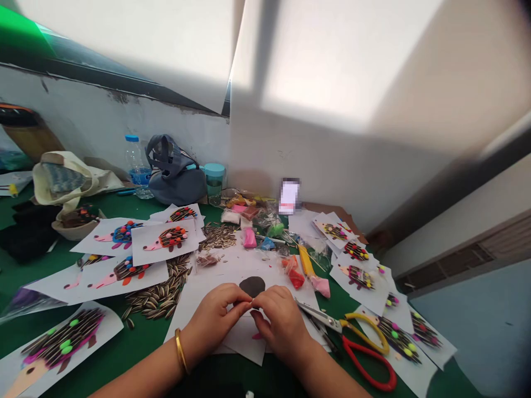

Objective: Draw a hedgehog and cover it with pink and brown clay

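Note:
Low in the middle of the view, my left hand, with a gold bangle at the wrist, has its thumb and forefinger pinched together. Its fingertips meet those of my right hand, whose fingers are curled too. What lies between the fingertips is too small to make out. Just beyond them a flat dark round piece rests on white paper. A small pink bit shows on the paper beneath my hands. Scissors with yellow and red handles lie beside my right hand.
Sunflower seeds are heaped left of the paper. Hedgehog pictures lie on both sides. Bags of coloured clay, a phone, a blue-grey bag, a bottle and a jar stand or lie farther back.

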A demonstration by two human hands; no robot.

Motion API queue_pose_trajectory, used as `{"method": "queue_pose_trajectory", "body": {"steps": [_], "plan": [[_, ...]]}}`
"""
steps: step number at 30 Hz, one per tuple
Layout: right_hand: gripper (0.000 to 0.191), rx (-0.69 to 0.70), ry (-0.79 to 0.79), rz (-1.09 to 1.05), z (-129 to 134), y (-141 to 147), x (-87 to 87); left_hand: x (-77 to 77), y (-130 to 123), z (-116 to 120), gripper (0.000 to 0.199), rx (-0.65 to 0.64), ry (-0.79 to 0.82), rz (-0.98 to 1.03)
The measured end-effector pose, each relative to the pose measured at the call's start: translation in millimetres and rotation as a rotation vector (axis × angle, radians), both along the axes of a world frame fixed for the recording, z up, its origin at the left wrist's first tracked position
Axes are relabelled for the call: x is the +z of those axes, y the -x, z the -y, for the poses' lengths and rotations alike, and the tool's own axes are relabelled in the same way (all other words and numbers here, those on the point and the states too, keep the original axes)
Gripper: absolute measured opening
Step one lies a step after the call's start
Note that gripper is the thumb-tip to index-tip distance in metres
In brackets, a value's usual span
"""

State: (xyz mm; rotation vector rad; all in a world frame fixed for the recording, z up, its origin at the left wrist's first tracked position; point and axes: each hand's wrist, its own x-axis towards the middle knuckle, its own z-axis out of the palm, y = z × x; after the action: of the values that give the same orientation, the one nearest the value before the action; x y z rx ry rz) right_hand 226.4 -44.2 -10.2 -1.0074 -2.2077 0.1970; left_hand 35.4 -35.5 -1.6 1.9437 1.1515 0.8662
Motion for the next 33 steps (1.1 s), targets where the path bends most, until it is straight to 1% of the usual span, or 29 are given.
{"method": "queue_pose_trajectory", "body": {"steps": [5,8,12,17,21,24,28,30,31,33], "plan": [[0.007,-0.003,-0.015,-0.025,0,-1,1.9,-1.8,-3,0,0.008,0.049,0.133,0.095],[0.007,0.009,0.004,-0.071,1,-1,0.9,-2.2,-4,1,0.008,0.071,0.171,0.115],[0.008,0.009,0.034,-0.133,2,-1,0.9,-1.9,-3,0,0.015,0.062,0.134,0.123],[0.009,0.028,0.023,-0.16,2,-1,1.1,-4.3,-1,-1,0.02,-0.037,0.052,0.06],[0.008,0.053,0.003,-0.148,1,1,-0.3,-8.2,0,1,0.024,-0.005,0.024,-0.034],[0.007,0.079,0.004,-0.141,1,1,-1.4,-10.3,-1,2,0.027,0.017,0.069,-0.062],[0.002,0.073,0.022,-0.187,0,-2,-2.4,-9.9,-2,3,0.016,0.031,0.16,0.029],[0.008,0.069,0.028,-0.211,-1,-2,-2.7,-9.6,-4,2,0.009,0.055,0.197,0.102],[0.012,0.074,0.028,-0.21,-1,-2,-2.8,-9.9,-4,2,0.009,0.068,0.216,0.138],[0.016,0.103,0.012,-0.185,-2,-2,-2.7,-11.5,-5,2,0.02,0.087,0.251,0.206]]}}
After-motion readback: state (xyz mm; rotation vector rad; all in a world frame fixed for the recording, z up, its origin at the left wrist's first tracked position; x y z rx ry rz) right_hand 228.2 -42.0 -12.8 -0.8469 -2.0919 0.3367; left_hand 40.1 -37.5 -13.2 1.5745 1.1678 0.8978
